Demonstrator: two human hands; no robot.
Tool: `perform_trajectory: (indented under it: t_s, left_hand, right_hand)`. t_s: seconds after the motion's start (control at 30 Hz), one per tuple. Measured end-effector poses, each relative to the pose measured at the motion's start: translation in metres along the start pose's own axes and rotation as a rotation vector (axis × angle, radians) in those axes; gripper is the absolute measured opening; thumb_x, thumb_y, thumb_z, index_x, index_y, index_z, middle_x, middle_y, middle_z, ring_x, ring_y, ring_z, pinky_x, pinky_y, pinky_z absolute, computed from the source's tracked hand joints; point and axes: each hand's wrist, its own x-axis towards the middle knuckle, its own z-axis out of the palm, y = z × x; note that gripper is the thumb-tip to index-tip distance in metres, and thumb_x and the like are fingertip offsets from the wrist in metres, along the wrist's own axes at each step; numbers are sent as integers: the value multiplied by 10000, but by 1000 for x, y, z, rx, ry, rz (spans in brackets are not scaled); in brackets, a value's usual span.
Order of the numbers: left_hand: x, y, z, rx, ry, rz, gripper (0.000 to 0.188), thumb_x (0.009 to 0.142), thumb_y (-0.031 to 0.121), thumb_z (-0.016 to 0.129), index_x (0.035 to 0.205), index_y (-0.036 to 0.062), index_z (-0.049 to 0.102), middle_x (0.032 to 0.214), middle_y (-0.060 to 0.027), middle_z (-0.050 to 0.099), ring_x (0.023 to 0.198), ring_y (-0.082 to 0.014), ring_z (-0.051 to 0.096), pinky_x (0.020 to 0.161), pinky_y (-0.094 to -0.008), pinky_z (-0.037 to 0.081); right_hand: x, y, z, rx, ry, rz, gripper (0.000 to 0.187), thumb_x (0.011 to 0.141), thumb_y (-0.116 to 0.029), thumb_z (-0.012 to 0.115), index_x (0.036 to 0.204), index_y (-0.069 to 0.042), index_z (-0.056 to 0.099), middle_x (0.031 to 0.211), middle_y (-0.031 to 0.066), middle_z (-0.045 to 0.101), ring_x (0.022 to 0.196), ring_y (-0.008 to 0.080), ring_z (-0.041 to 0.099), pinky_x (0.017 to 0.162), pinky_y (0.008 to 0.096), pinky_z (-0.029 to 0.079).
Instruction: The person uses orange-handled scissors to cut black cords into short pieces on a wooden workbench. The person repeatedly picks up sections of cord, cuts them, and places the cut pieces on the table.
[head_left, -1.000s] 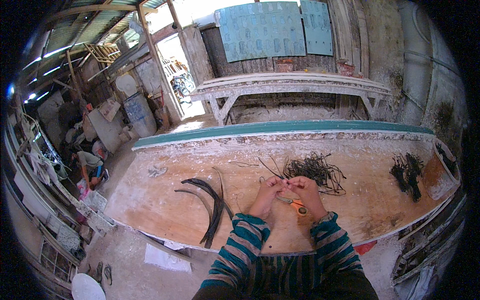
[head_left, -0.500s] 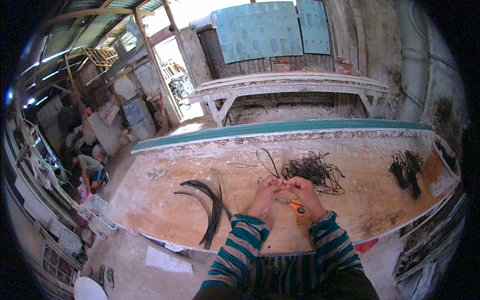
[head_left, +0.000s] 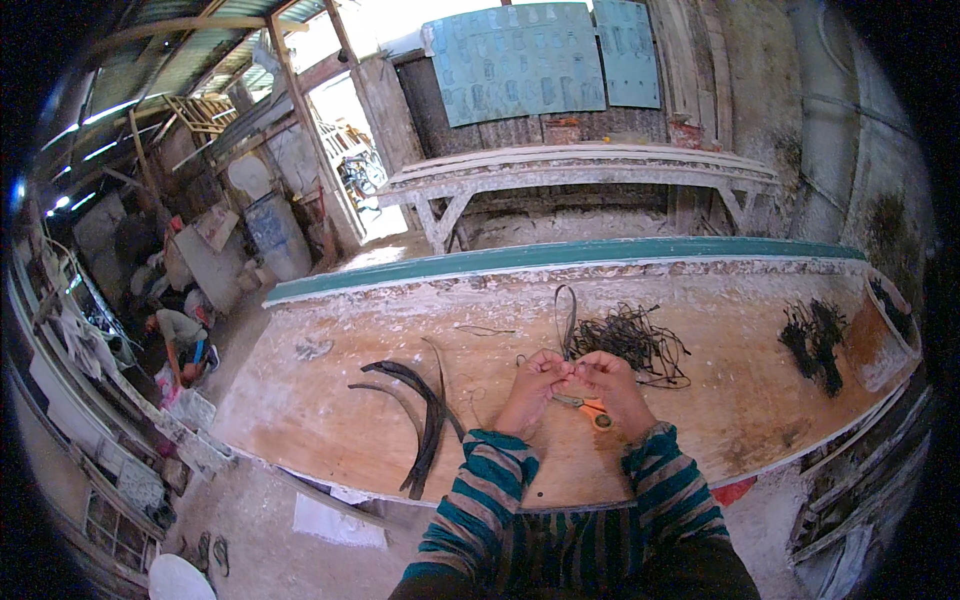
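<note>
Both hands meet over the middle of the wooden table (head_left: 330,420). My left hand (head_left: 535,385) pinches the lower ends of a thin dark strip (head_left: 569,308), whose loop stands up above the fingers. The fingertips of my right hand (head_left: 610,383) are closed on the same ends from the other side. Beneath the hands lie scissors with orange handles (head_left: 598,414), partly covered. Just beyond my right hand is a tangled heap of thin black ties (head_left: 640,340). To the left, several long black strips (head_left: 430,430) lie in a curved bundle.
At the table's right end stand a bundle of black ties (head_left: 815,345) and a tilted box (head_left: 880,350) holding more dark pieces. A green-edged board (head_left: 560,262) runs along the far side. Behind is a long white bench (head_left: 580,170). Another person (head_left: 180,340) crouches at far left.
The strip's loop has swung from leaning left to nearly upright, slightly to the right. My hands stay together in almost the same place, fingers shifted a little.
</note>
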Motion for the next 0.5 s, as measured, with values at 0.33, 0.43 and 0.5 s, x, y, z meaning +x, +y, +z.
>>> perform_trajectory:
  t_s: [0.33, 0.43, 0.5]
  left_hand:
    - [-3, 8, 7, 15, 1, -32, 53, 835, 56, 587, 878, 31, 567, 809, -42, 611, 720, -102, 594, 652, -201, 508]
    - [-4, 10, 9, -11, -22, -39, 61, 834, 52, 581, 888, 22, 578, 820, -44, 609, 725, -101, 592, 655, -198, 506]
    - [-5, 10, 8, -23, -23, -40, 68, 834, 49, 576, 894, 17, 583, 826, -45, 608, 724, -100, 590, 657, -194, 504]
  right_hand:
    - [-3, -6, 5, 4, -21, -33, 70, 827, -66, 606, 878, -18, 601, 788, 19, 609, 708, 70, 552, 671, 197, 449]
    - [-2, -3, 2, -103, -2, -98, 66, 825, -69, 609, 865, -18, 600, 778, 17, 600, 699, 65, 539, 650, 195, 437]
    - [-3, -5, 5, -197, 19, -159, 57, 826, -69, 610, 854, -21, 602, 772, 12, 593, 692, 62, 530, 634, 197, 430]
